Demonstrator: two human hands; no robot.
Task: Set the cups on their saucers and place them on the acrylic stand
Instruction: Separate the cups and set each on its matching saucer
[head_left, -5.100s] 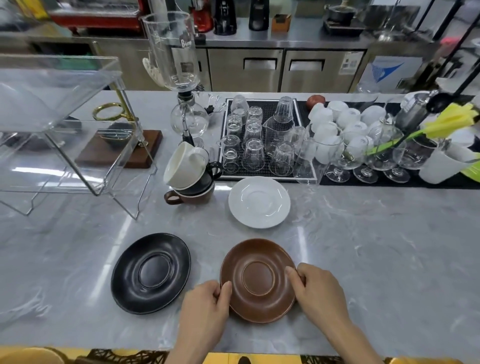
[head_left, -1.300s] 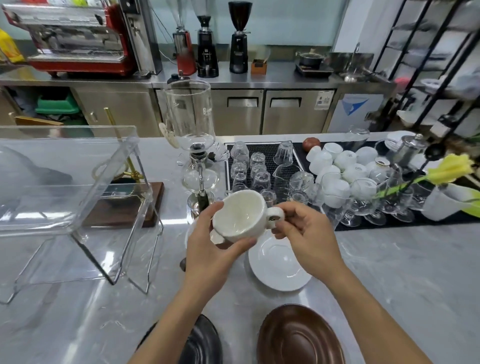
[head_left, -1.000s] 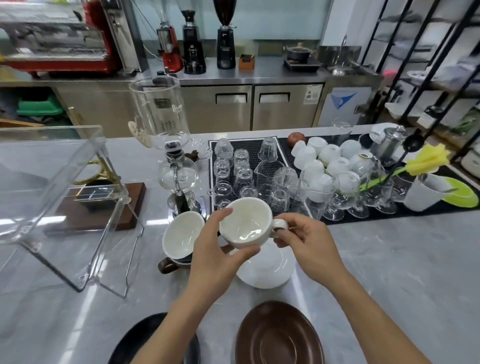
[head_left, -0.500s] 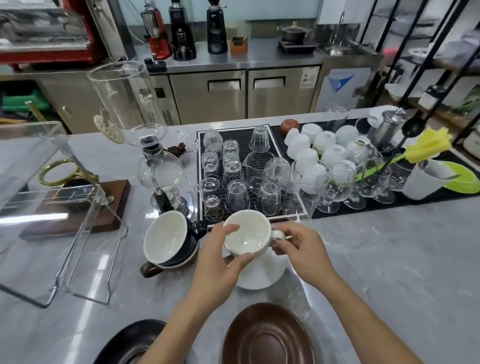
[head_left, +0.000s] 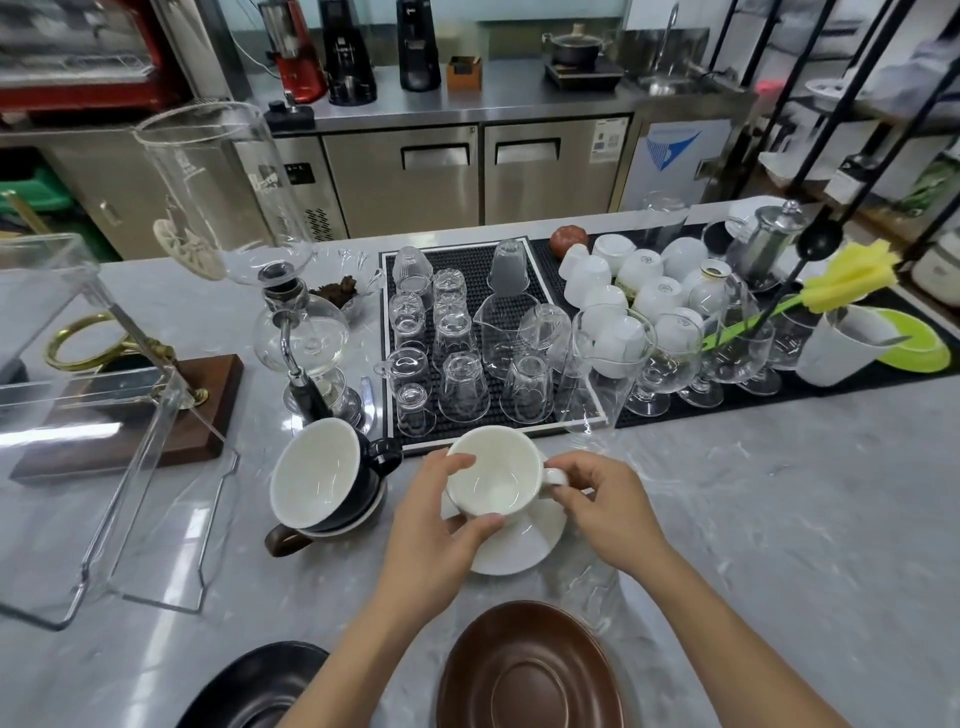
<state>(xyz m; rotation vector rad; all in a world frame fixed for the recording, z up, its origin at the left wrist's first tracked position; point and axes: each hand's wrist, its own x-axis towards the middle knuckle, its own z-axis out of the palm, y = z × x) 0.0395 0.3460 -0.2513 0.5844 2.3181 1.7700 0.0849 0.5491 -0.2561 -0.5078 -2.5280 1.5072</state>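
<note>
Both of my hands hold a white cup (head_left: 493, 474) just over the white saucer (head_left: 519, 545); whether it touches the saucer I cannot tell. My left hand (head_left: 436, 525) wraps the cup's near side and rim. My right hand (head_left: 602, 501) pinches its handle. To the left, a black cup (head_left: 332, 475) with a white inside leans nested in a brown cup (head_left: 283, 540). A brown saucer (head_left: 524, 670) and a black saucer (head_left: 254, 691) lie at the near edge. The clear acrylic stand (head_left: 104, 415) is at the left.
A glass siphon coffee maker (head_left: 291, 322) stands behind the stacked cups. A black mat (head_left: 498, 343) carries several upturned glasses, with white cups (head_left: 639, 280) and stemmed glasses to its right. A wooden base (head_left: 135, 410) with a brass ring sits behind the stand.
The white cup, lifted off the stack by both hands, has come down and forward toward the white saucer. My view has tilted lower and nearer.
</note>
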